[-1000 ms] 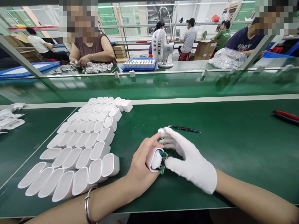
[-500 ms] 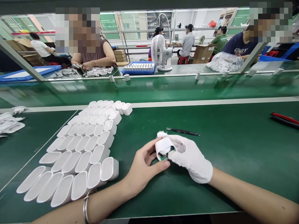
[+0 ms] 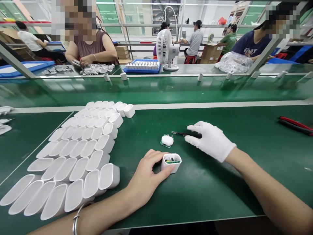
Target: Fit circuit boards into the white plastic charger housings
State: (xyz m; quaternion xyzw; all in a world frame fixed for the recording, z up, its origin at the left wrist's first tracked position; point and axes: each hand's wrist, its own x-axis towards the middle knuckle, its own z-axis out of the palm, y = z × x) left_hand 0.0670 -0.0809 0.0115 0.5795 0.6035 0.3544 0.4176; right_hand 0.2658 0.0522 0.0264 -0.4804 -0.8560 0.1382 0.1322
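Black tweezers (image 3: 186, 133) are framed between the half-parted thumb and fingers of the nearer, gloved right hand (image 3: 210, 141), any contact being impossible to tell, their long axis pointed leftward from its palm, tips outermost, while a white plastic housing (image 3: 178, 166) is clasped, mouth up, by the bare left hand (image 3: 146, 173).

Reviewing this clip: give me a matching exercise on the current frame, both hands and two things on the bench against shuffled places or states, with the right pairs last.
Column 1
1. Left hand
2. Right hand
3. White-topped circuit board
4. Tool with red and black handles

Column 2
A. On the bench near the picture's right edge
B. Bare, holding a white housing
C. Lying on the bench, just beyond that housing
D. Gloved, at the dark tweezers

Right pairs: 1-B, 2-D, 3-C, 4-A
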